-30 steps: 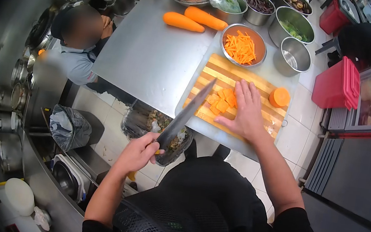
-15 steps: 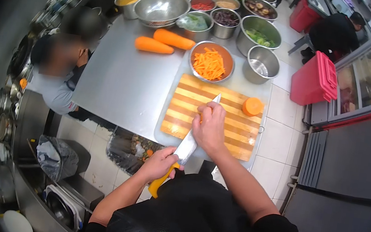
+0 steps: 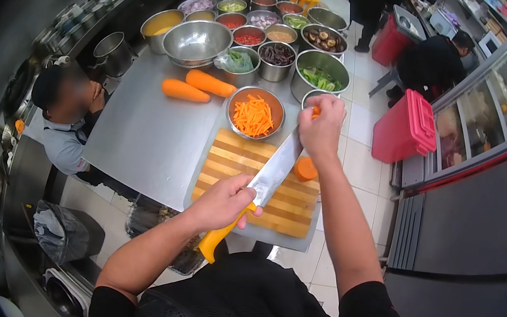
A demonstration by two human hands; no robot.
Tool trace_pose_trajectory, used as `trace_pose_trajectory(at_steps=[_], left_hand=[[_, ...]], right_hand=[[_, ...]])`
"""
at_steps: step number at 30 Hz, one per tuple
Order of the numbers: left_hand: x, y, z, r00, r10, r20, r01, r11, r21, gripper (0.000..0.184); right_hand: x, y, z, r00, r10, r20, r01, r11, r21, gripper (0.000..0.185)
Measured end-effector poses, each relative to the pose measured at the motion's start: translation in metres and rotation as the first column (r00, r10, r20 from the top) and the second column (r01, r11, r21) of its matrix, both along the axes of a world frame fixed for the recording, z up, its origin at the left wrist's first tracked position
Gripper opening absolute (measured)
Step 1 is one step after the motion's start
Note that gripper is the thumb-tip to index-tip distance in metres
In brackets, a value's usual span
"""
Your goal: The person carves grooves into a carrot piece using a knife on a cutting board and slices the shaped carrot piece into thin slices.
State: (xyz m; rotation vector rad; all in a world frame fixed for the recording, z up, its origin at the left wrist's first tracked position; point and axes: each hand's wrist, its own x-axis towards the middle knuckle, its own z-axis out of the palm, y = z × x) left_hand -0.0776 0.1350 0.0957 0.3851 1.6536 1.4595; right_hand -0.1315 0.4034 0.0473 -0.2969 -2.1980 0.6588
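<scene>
My left hand [image 3: 225, 201] is wrapped round a kitchen knife [image 3: 274, 171] where its yellow handle meets the broad blade. The blade slants up and away to the right, above a striped wooden cutting board [image 3: 224, 180]. My right hand [image 3: 321, 129] is closed beside the blade's tip, at a small steel pot [image 3: 308, 96] that it mostly hides. Orange carrot bits [image 3: 316, 111] show at its fingers. A carrot stub [image 3: 306, 169] stands on the board's right side. Just beyond the board sits a bowl of carrot strips [image 3: 254, 116].
Two whole carrots [image 3: 185, 91] lie on the steel table [image 3: 135, 122]. Behind them are a steel colander [image 3: 197, 43] and several pots of chopped vegetables. A person [image 3: 68, 119] leans at the left edge; a red bin [image 3: 405, 128] stands right.
My right hand has moved from the board up and right to the small pot. The knife has lifted forward in my left hand, and the camera view has shifted.
</scene>
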Motion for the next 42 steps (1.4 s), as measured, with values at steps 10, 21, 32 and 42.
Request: trace_pose_trajectory(at_steps=[10,21,32,42], left_hand=[[0.014,-0.092,-0.042,1.000,0.023,0.016,-0.018,0.963,-0.270,0.023],[0.070,-0.130,-0.068,0.958,0.177,0.226,-0.087,0.929,-0.361,0.020],[0.063,-0.133,-0.076,0.986,0.167,0.009,-0.147,0.888,-0.435,0.027],[0.062,-0.123,-0.070,0.946,-0.151,-0.287,-0.036,0.829,-0.558,0.024]], right_hand=[[-0.002,0.080,0.042,0.959,0.142,0.246,-0.046,0.932,-0.359,0.040],[0.125,0.056,-0.009,0.799,0.328,0.503,-0.150,0.920,-0.362,0.064],[0.112,-0.018,-0.047,0.683,0.416,0.601,-0.324,0.909,-0.261,0.088],[0.129,-0.065,-0.038,0.715,0.394,0.578,-0.197,0.906,-0.375,0.090]])
